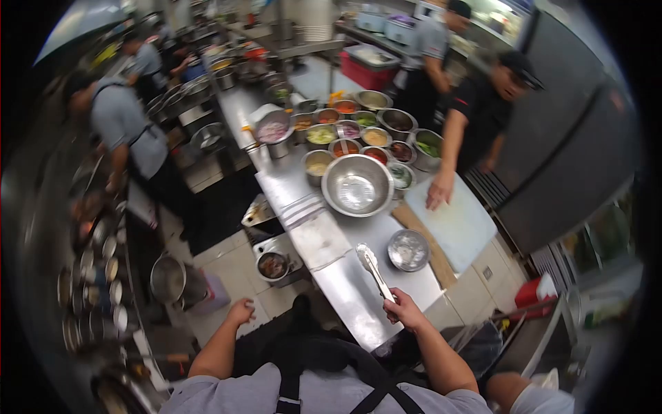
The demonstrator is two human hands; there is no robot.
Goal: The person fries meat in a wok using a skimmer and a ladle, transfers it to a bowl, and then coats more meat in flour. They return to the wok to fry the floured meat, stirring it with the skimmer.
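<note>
My right hand point(404, 309) is closed around the handle end of metal tongs point(374, 272), which point away from me over the steel counter point(358, 303). A small metal bowl point(408, 250) sits just right of the tongs' tips, apart from them. Farther along the counter stands a large, shiny mixing bowl point(358, 185). My left hand point(241, 312) hangs over the floor to the left of the counter, fingers loosely bent and somewhat apart, with nothing seen in it. A white cloth point(318, 240) lies along the counter's left edge.
Several metal containers of chopped food point(321, 135) crowd the counter behind the mixing bowl. At right, a co-worker's hand point(440, 190) rests on a white cutting board point(458, 221). Other people work at left and back. A pot point(169, 277) stands at lower left.
</note>
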